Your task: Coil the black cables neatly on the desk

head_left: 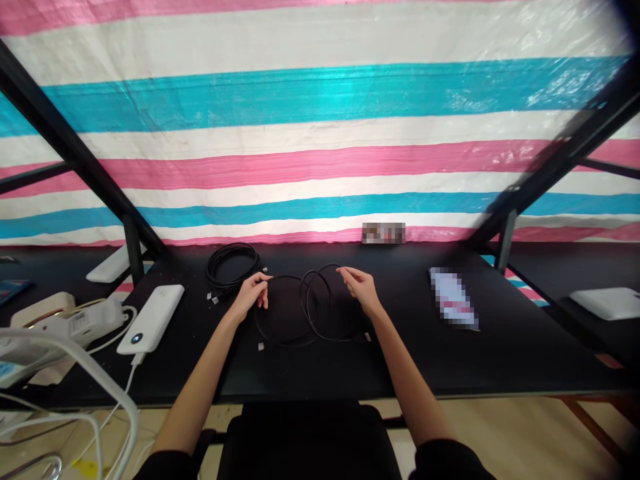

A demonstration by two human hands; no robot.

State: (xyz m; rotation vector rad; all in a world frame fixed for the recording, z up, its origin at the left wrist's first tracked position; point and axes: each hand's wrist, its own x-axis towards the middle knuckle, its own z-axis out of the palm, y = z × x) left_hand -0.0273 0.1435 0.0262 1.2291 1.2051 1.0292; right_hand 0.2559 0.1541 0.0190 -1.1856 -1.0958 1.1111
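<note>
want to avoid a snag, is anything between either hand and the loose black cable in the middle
Nothing visible is: the left hand and right hand both appear to pinch the loose black cable directly. The coiled black cable lies close, just beyond the left hand and to its left, not in between.

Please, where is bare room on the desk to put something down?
Widest bare patch of desk: between right hand and larger blurred item, down to the front edge. Narrower: between white power bank and left forearm. Crowded: between right hand and left hand, with looped black cable, and beyond the left, with coiled black cable.
</note>
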